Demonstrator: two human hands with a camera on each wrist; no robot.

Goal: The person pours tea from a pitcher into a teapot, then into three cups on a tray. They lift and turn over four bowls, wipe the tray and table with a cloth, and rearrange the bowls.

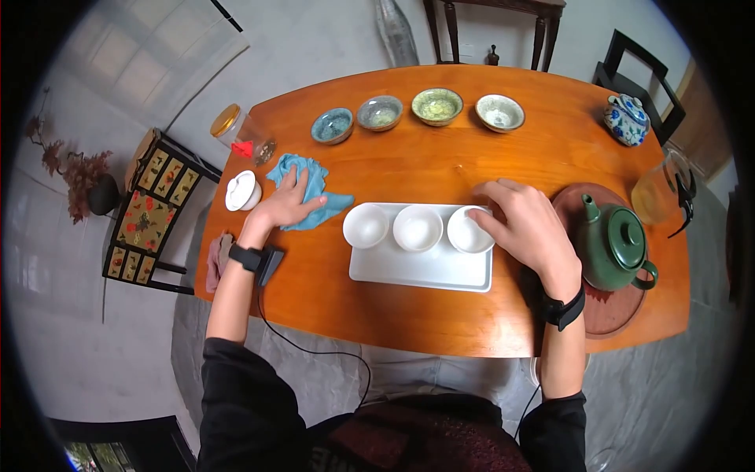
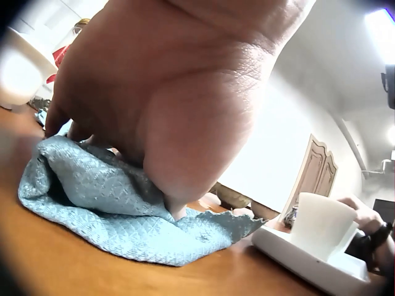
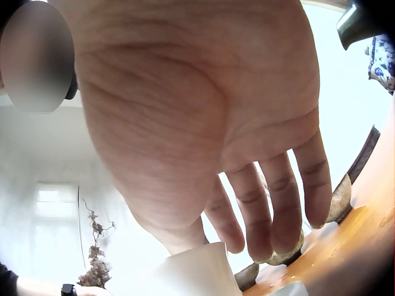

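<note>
My left hand [image 1: 289,206] rests with spread fingers on a crumpled blue cloth [image 1: 336,203], at the left of the table. Up close in the left wrist view, the cloth [image 2: 123,203] is folded and textured, partly under the palm. Three white cups stand in a row on a white rectangular tray [image 1: 421,271]: a left cup [image 1: 366,226], a middle cup [image 1: 418,228] and a right cup [image 1: 469,232]. Over the right cup is my right hand [image 1: 525,222], its thumb at the rim and its other fingers loosely extended beyond it, apart from the thumb.
At right, a green teapot [image 1: 627,240] stands on a round wooden tray [image 1: 568,203], near a glass pitcher [image 1: 657,193] and a blue-and-white jar [image 1: 627,119]. Several glazed bowls [image 1: 436,107] line the back. A lidded glass jar [image 1: 250,135], white lidded cup [image 1: 243,191] and pink cloth [image 1: 219,259] are left.
</note>
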